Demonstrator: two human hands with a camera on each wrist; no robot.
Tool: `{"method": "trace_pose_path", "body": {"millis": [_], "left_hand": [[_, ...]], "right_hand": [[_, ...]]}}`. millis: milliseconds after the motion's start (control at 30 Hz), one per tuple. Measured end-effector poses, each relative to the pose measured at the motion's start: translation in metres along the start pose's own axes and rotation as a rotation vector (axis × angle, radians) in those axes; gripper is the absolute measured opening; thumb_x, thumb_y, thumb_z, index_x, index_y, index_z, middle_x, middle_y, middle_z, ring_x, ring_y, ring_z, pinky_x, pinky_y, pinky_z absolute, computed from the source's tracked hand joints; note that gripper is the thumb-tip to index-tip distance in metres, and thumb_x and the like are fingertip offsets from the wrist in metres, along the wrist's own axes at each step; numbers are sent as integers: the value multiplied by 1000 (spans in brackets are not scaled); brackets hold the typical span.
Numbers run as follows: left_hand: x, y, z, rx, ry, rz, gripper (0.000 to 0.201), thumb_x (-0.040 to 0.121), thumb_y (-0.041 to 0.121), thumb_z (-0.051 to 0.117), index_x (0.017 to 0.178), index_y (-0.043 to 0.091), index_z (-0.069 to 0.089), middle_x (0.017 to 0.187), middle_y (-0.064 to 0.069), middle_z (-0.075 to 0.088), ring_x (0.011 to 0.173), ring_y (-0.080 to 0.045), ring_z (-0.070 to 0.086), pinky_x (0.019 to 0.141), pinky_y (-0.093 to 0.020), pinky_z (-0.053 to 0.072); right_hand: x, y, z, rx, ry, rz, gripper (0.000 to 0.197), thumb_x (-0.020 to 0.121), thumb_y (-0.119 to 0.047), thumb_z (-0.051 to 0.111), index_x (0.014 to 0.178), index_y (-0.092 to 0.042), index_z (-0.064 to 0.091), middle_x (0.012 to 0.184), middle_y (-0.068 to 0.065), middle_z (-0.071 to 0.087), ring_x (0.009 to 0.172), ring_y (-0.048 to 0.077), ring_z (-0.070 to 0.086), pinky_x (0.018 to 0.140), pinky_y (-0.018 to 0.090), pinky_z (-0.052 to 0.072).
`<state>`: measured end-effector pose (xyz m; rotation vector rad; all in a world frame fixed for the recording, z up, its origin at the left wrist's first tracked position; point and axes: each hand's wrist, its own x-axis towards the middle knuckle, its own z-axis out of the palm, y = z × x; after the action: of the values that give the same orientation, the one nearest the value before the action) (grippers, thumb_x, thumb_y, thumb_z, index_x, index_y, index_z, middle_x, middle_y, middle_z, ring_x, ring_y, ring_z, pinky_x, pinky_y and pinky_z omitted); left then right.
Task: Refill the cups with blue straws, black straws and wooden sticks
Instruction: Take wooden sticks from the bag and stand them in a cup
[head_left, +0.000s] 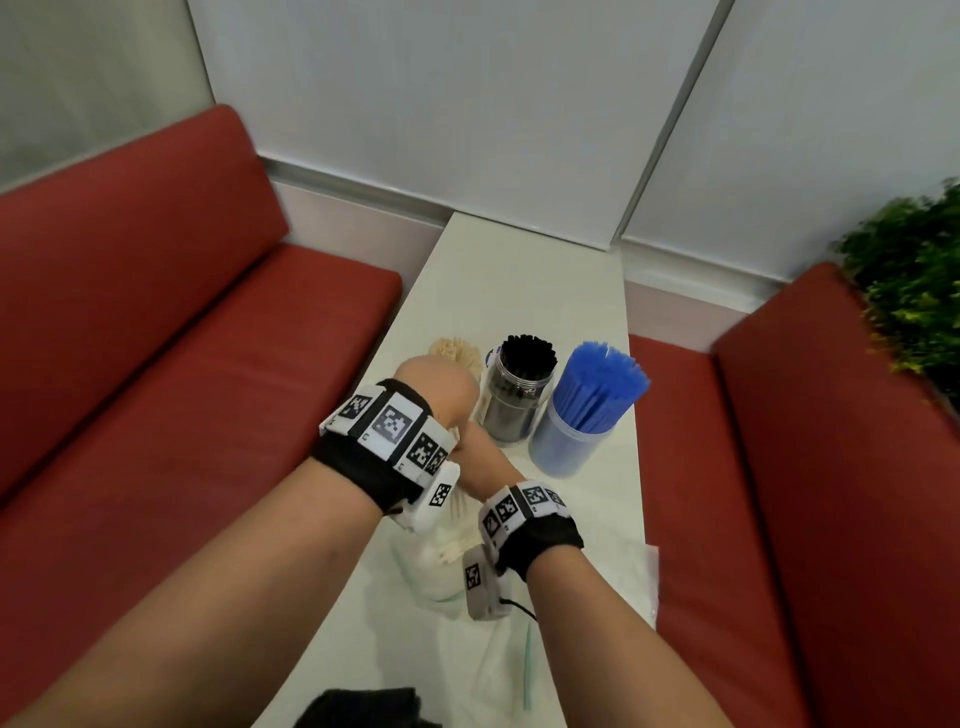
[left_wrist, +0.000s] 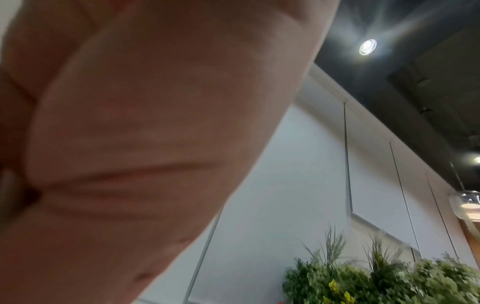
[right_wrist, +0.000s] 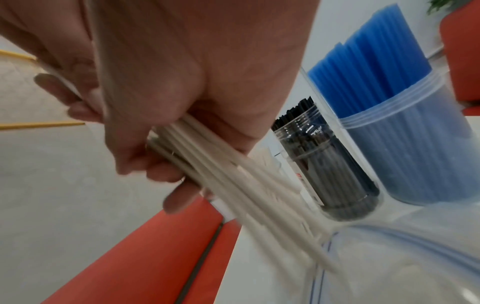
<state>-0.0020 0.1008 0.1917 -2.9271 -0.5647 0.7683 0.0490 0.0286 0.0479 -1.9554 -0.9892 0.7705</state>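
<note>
The wooden-stick step is judged in hand: a bundle of sticks (right_wrist: 233, 174) is gripped by the right hand (right_wrist: 182, 82), fingers curled round it, above a plastic bag (head_left: 441, 577) at the bench's (head_left: 519, 280) 6 o'clock. The left hand's (head_left: 436, 384) fingers cannot be told. Next, the bundle needs carrying to the stick cup (head_left: 460, 351) at 11 o'clock.

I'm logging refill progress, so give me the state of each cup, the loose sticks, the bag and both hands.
blue straw cup: upright, packed full.
black straw cup: upright, packed full.
wooden stick cup: holds sticks, mostly hidden behind the left hand.
bundle of wooden sticks: gripped, ends fanned toward the bag.
plastic bag: lying on the table, some sticks inside.
right hand: curled round the bundle.
left hand: fingers hidden.
</note>
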Motion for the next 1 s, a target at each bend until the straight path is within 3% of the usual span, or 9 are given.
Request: {"method": "trace_pose_path", "body": {"millis": [133,267,333,400,467,567,700,800,1000], "left_hand": [[10,-18,-19,-96,262,159,25,86,32,68,110,28,62,112,7,57,105,-17,52,90,-40,27],[6,-34,-28,-1156,746,474,29,88,52,62,112,36,65,124,21,59,118,4,52,98,-17,36],[15,-32,-16,-1597,858,330,16,96,35,57,102,26,69,107,11,70,106,-4,63,90,-20,46],[29,-24,6,-1848,586,114,23,101,27,50,96,15,69,107,-6,71,101,-22,67,87,-32,53],[39,-7,30,-1994,24,77,41,103,38,44,102,3,66,111,-20,68,96,-33,70,85,-41,57],[45,21,54,-2277,-587,224,64,102,47,38,125,-10,55,119,-30,63,100,-41,68,80,-47,58],[45,43,61,-2557,-1119,426,53,100,26,44,116,-22,58,117,-37,60,105,-48,64,87,-55,54],[46,46,62,-2615,-1199,517,47,99,20,42,115,-22,57,119,-37,59,108,-50,61,90,-57,52],[59,47,66,-2654,-889,235,28,99,14,49,116,-7,57,115,-18,61,102,-32,65,83,-42,58]], "right_hand": [[-6,-13,-14,258,176,13,24,95,-21,69,74,-19,57,64,2,57,50,10,50,45,15,42],[-16,-32,-47,582,310,19,32,92,-29,73,73,-18,50,53,-4,42,44,14,35,43,26,32],[-22,-51,-71,680,392,-19,36,86,-31,78,71,-19,48,52,-4,39,43,14,31,43,26,29],[-26,-72,-90,762,418,-95,38,84,-28,80,69,-20,46,51,-2,36,42,15,29,43,26,28],[-30,-90,-105,822,406,-196,40,86,-20,77,63,-22,44,49,0,33,40,15,26,42,25,28],[-34,-102,-113,819,377,-279,45,89,-14,74,58,-23,42,49,0,33,38,16,27,42,24,30],[-39,-91,-110,756,364,-279,40,87,-13,75,61,-20,45,50,1,36,42,17,32,46,27,33],[-41,-82,-109,715,364,-300,30,85,-17,78,69,-18,52,55,5,42,49,20,40,51,30,38],[-33,-79,-115,712,386,-341,24,83,-15,78,78,-17,55,60,0,45,50,18,42,51,29,41]]}}
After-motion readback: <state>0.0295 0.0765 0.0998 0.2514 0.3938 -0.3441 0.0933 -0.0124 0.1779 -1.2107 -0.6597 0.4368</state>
